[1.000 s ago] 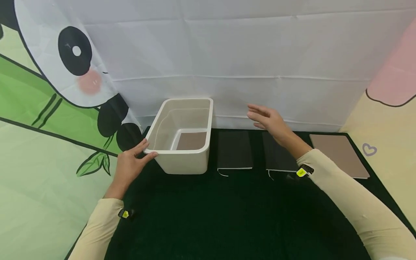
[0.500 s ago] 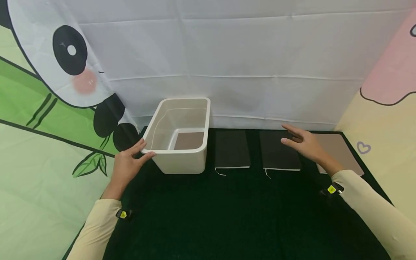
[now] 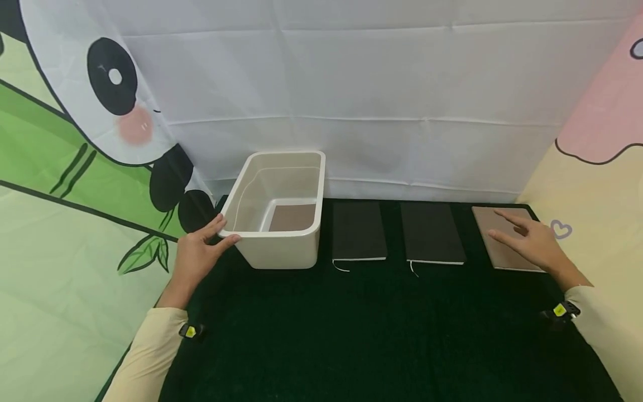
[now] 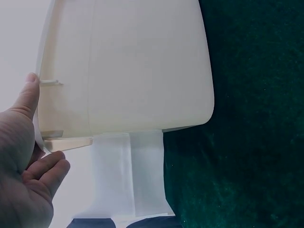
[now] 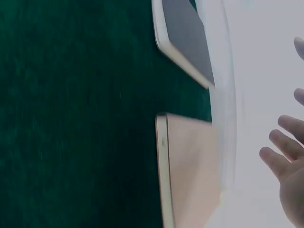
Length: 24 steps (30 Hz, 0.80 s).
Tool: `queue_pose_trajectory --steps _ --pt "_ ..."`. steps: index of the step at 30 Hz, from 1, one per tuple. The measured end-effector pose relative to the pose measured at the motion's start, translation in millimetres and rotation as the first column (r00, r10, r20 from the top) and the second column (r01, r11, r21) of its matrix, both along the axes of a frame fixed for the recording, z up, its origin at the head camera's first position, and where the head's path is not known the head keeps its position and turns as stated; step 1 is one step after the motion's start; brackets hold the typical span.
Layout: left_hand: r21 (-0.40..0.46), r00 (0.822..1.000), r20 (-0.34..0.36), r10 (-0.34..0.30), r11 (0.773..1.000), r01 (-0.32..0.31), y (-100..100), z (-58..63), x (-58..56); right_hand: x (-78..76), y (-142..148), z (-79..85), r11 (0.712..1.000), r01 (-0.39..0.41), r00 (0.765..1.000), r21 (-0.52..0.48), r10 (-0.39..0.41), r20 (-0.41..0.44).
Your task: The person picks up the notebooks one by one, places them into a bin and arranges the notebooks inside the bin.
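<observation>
At the left of the head view my left hand (image 3: 195, 259) grips the near left corner of a cream plastic bin (image 3: 281, 251), thumb on the front rim. In the left wrist view, the thumb and fingers lie around the bin's (image 4: 137, 66) rim. Inside, a tan notebook (image 3: 292, 218) lies on the bottom. My right hand (image 3: 540, 245) hovers over another tan notebook (image 3: 506, 257) at the far right, its fingers spread and holding nothing. The right wrist view shows that hand (image 5: 289, 161) apart from the tan notebook (image 5: 192, 166).
Two black notebooks (image 3: 359, 231) with white ribbon markers lie flat between the bin and the tan notebook. All stand on a dark green cloth (image 3: 351, 329). A white fabric backdrop (image 3: 377, 100) rises right behind them, with printed panels at both sides.
My right hand has moved rightward and down, past the black notebooks, to over the tan notebook. The left hand stays at the bin's corner.
</observation>
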<state>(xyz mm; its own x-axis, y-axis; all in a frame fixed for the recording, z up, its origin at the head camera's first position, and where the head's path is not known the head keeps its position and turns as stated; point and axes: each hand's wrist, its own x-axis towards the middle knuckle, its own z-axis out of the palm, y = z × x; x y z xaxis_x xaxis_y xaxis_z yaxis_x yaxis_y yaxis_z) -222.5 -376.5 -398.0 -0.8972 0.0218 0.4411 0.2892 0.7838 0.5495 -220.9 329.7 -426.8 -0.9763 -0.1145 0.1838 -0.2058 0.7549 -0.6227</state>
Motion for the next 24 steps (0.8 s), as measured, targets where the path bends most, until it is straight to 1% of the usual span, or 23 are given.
queue_pose_trajectory --steps 4,8,11,15,20,24 --pt "0.008 1.0 0.019 -0.002 1.0 0.002 -1.0 0.7 0.0 2.4 26.7 -7.5 0.998 0.053 0.999 0.021 -0.053 0.0" --pt "0.021 0.999 0.045 -0.002 1.0 0.001 -1.1 1.7 0.1 5.3 50.4 -20.2 0.991 0.103 0.995 0.085 -0.104 0.008" --pt "0.024 0.998 0.056 0.001 1.0 -0.002 -0.6 2.7 0.3 7.8 62.5 -28.3 0.982 0.135 0.99 0.133 -0.14 0.03" --pt "0.024 0.999 0.05 -0.001 1.0 0.0 0.2 3.4 0.6 10.7 72.0 -35.7 0.97 0.176 0.981 0.166 -0.187 0.055" --pt "0.016 0.999 0.035 -0.004 1.0 0.004 0.7 3.4 0.9 14.5 81.8 -45.8 0.965 0.212 0.966 0.156 -0.231 0.114" --pt "0.002 1.0 0.027 -0.001 1.0 0.001 0.9 3.0 1.4 16.2 88.7 -55.1 0.966 0.219 0.957 0.14 -0.24 0.16"
